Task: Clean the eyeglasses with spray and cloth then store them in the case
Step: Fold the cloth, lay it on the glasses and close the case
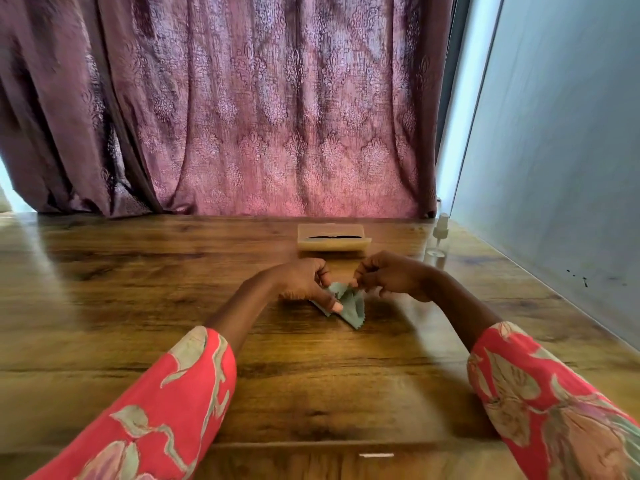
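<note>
A small grey-green cleaning cloth [348, 304] lies crumpled on the wooden table [138, 278] between my hands. My left hand [301, 282] pinches its left side, thumb on top. My right hand [391, 277] pinches its upper right edge with curled fingers. Behind them stands an open beige glasses case [332, 239] with dark eyeglasses [329, 236] lying inside. A clear spray bottle [439, 239] stands upright at the right, beside the wall.
A patterned maroon curtain [259, 116] hangs right behind the table's far edge. A pale blue wall [554, 150] runs along the table's right side. The table's near edge [311, 445] is close to me.
</note>
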